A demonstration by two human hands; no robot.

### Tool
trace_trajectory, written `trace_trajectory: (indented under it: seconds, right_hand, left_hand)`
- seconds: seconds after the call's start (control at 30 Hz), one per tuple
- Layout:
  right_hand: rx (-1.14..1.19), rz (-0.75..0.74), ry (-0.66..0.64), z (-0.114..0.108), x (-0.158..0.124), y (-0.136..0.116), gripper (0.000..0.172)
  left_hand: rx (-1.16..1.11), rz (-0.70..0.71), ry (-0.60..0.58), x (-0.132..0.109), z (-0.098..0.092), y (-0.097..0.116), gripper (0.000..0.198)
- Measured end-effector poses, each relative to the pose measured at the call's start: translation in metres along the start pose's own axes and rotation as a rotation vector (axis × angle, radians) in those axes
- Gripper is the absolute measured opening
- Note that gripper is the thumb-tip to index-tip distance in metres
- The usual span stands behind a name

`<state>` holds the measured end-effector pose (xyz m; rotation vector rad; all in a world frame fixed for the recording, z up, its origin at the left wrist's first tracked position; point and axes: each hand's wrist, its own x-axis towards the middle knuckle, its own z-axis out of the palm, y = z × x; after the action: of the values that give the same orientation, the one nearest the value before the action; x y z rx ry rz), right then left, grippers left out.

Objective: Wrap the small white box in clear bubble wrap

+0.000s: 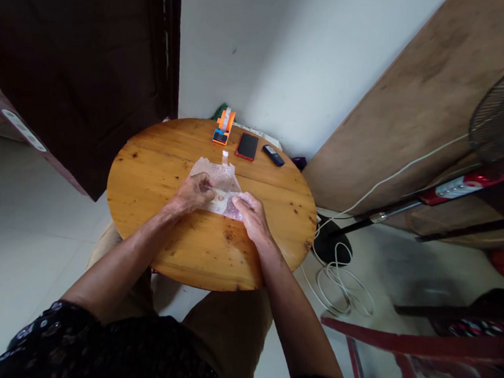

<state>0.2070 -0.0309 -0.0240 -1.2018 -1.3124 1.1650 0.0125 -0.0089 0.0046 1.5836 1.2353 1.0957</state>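
A sheet of clear bubble wrap (220,175) lies on the round wooden table (148,168), its near part folded over. Something small and pale shows between the hands at the fold, too indistinct to name. My left hand (194,193) has its fingers curled closed on the wrap's left side. On the right, my right hand (251,213) grips the folded edge between thumb and fingers. A short strip of clear tape (225,158) sticks up from the wrap's far edge.
Along the table's far side are an orange and blue tape dispenser (223,129), a red-edged smartphone (247,146) and a dark keypad phone (273,155). A standing fan (468,187), coiled white cable (340,285) and red chair (397,341) are to the right.
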Motion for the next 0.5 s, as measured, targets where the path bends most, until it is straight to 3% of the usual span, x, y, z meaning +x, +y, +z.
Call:
trace_trajectory:
  seconds: [0.3,0.5]
  right_hand:
    - [-0.049,-0.024,0.004,0.001,-0.005,-0.008,0.045]
    - [0.16,0.185,-0.048,-0.013,0.0,-0.015,0.077]
  left_hand:
    - [0.075,-0.001,-0.025,-0.002,-0.004,0.001,0.022]
    - [-0.043,0.017,-0.105,-0.004,-0.011,-0.001,0.017]
